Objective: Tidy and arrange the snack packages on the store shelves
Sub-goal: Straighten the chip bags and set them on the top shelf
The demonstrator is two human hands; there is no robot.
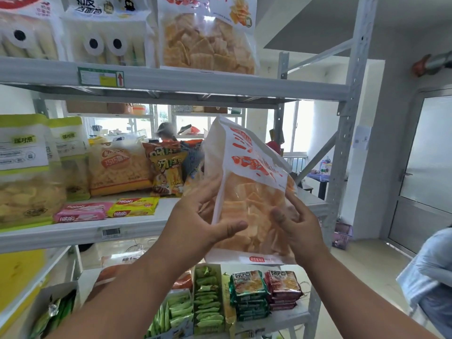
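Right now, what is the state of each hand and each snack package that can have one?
Left hand: grips the chip bag's left edge.
Right hand: grips its right side.
Chip bag: sealed, held in the air, tilted.
Matching chip bag: upright on the top shelf.
Pink Nabati pack: lying flat.
Yellow Nabati pack: lying flat.

A large chip bag [247, 192] is held upright in front of the middle shelf [80, 232], between the left hand [203, 221] at its left edge and the right hand [298, 228] at its right edge. On the middle shelf, left of the bag, standing snack bags [119, 165] form a row, with two flat wafer packs [107, 209] lying before them. A matching chip bag [208, 35] stands on the top shelf [220, 85], directly above. On the bottom shelf [281, 321], below the hands, stacked cracker packs [266, 292] lie right of an open carton of sachets [208, 299].
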